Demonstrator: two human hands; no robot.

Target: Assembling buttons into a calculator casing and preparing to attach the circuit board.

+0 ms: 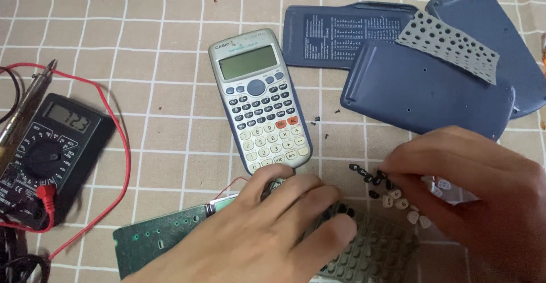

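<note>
Both grips are working low-center: left hand [267,232] is pressing fingers flat on the grey keypad mat [369,251] over the green circuit board [153,240], not closed on it, while right hand [483,197] is pinching among loose key caps [392,195], w/ exact hold hidden. Looks like keys are being seated into the mat; next calls for steadying it & placing caps one by one, ref. intact calculator [261,98] at center.

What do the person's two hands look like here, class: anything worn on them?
Both are bare. The left hand and right hand show no gloves, rings, watch or sleeves in view. Fingernails are short and plain. Wrists run out of the picture's edge.
</note>
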